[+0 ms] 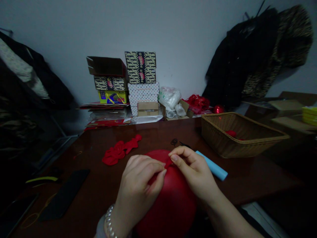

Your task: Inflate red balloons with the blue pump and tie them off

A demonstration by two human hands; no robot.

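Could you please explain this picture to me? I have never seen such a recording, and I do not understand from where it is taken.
There is no machine here: a person works with two bare hands. The only picture comes from a camera worn on the head, looking forward and down. The left hand, with a beaded bracelet at the wrist, and the right hand pinch small red material over a large, rounded red object; whether the two are joined is unclear. On the brown table lie red pieces, a light blue roll, a dark flat object and a wicker basket with something red inside. Stacked boxes stand behind.
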